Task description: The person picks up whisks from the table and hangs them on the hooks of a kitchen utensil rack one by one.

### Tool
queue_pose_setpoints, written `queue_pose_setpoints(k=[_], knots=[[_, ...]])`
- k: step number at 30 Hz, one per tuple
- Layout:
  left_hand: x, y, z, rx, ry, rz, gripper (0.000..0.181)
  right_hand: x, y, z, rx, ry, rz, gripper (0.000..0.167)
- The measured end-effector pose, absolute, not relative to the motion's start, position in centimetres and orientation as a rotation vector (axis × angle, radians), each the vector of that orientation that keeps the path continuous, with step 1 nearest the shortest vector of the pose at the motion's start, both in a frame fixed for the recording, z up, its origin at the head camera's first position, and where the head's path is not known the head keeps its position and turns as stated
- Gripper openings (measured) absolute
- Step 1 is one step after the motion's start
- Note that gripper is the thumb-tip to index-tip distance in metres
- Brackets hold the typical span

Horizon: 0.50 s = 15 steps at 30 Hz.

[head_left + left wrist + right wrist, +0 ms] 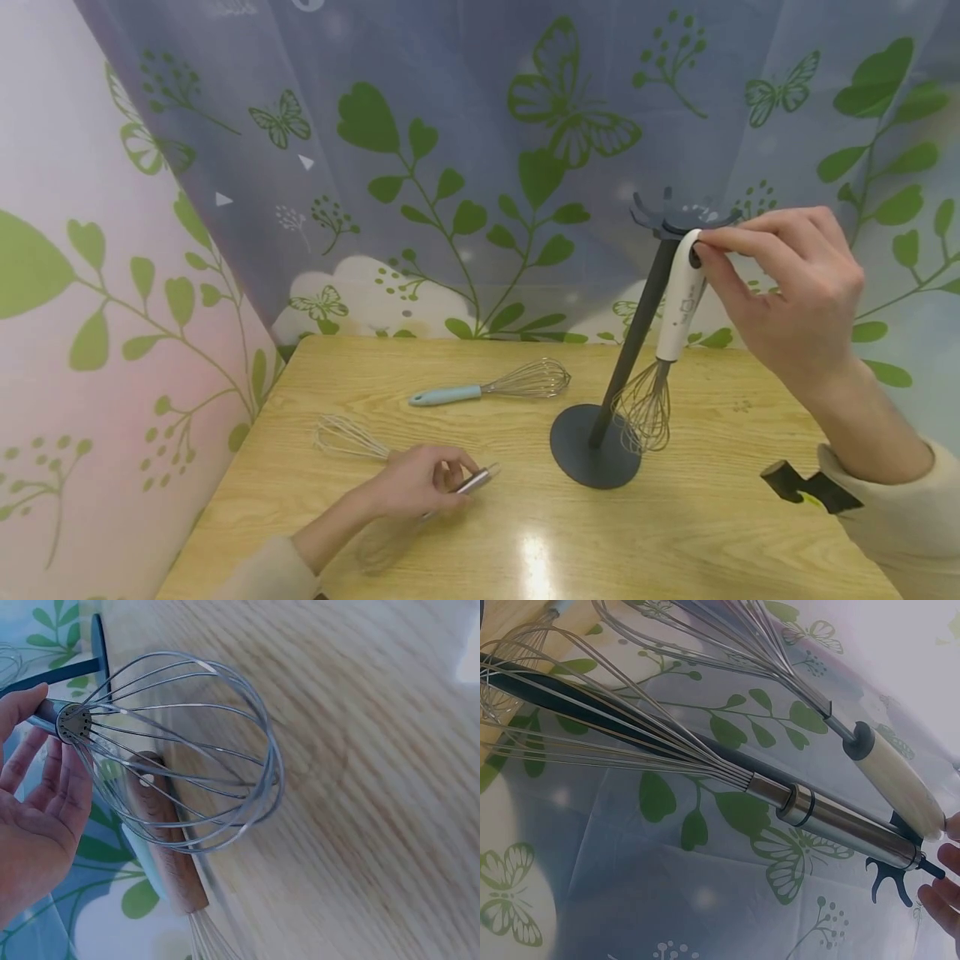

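My right hand (795, 292) pinches the top end of a white-handled whisk (678, 304), whose wires hang down beside the post of a dark rack (633, 342). In the right wrist view a steel-handled whisk (855, 829) hangs from the rack next to the white handle (900, 780). Low over the table, my left hand (420, 483) holds another steel-handled whisk (474, 481) between thumb and fingers, its wire balloon (187, 750) large in the left wrist view. Beside that hand lies a wooden-handled whisk (169, 832); the hand hides its handle in the head view.
A whisk with a light blue handle (446, 396) lies farther back on the wooden table (510, 508). The rack's round base (577, 467) stands right of centre, with curved hooks (667, 218) at its top. A leaf-patterned curtain (465, 125) rises behind the table.
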<state>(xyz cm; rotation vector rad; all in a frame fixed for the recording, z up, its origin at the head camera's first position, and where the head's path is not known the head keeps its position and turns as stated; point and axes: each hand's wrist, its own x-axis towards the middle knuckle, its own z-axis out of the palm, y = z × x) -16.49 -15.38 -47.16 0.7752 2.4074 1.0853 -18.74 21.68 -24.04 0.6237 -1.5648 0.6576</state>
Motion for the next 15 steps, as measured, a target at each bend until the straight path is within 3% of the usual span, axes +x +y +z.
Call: queue_pose_setpoints(k=[15], knots=[[-17.0, -13.9, -47.1, 0.801, 2.345, 1.306, 0.031, -18.7, 21.6, -24.0, 0.617, -1.564, 0.658, 0.009]])
